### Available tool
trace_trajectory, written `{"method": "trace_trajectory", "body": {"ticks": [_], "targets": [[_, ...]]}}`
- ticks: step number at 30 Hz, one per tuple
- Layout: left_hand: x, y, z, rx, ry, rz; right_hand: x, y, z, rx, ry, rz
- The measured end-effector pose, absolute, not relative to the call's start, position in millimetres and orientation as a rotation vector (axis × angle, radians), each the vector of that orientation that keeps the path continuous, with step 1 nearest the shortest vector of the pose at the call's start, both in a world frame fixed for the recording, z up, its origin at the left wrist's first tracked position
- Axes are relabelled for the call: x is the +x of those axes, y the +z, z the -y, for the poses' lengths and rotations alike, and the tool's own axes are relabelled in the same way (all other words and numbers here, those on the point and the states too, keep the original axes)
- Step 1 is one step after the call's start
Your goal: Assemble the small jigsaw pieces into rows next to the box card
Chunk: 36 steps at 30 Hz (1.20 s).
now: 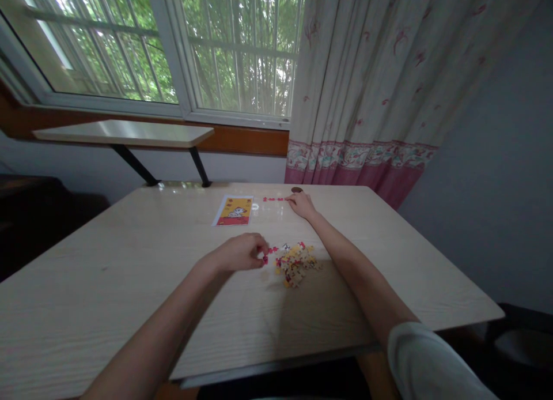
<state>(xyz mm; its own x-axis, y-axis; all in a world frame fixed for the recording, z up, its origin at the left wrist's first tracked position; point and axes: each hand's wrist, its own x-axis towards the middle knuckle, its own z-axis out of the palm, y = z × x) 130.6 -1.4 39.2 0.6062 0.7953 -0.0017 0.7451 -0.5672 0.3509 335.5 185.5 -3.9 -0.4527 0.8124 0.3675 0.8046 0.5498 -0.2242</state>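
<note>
My left hand (242,251) is over the middle of the table, its fingers curled in a pinch on a dark pink jigsaw piece (265,260). Just right of it lies a loose pile of jigsaw pieces (298,264), some showing plain backs, others yellow, red or white. My right hand (301,204) reaches to the far side, fingertips together at the right end of a short row of red jigsaw pieces (272,199). The piece under those fingertips is mostly hidden. Left of the row, a picture card (235,210) shows a white animal on yellow and red.
A small dark round object (296,189) sits just beyond my right hand. The pale wooden table (129,285) carries a raised shelf (151,134) on black brackets at the back left. Behind are a barred window (242,48) and a floral curtain (367,89).
</note>
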Motion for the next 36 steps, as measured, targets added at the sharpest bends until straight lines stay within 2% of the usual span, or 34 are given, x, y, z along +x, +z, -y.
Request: {"method": "trace_trajectory", "body": {"ticks": [8,19,27,36], "targets": [[129.5,36.0,-1.3,2.472,0.224,-1.211,338.8,4.5,-176.5,-1.28,0.05,2.309],[128.1,34.5,-2.7,2.32,0.245,-1.201,348.0,21.5,-83.2,-0.596,0.26,2.358],[131.8,31.8,2.3,2.268,0.346,-1.101,345.1,22.8,-51.3,-0.558,0.299,2.389],[147.8,31.6,-4.0,1.566,0.963,-1.036,344.1,30.3,-47.4,-0.538,0.228,2.331]]}}
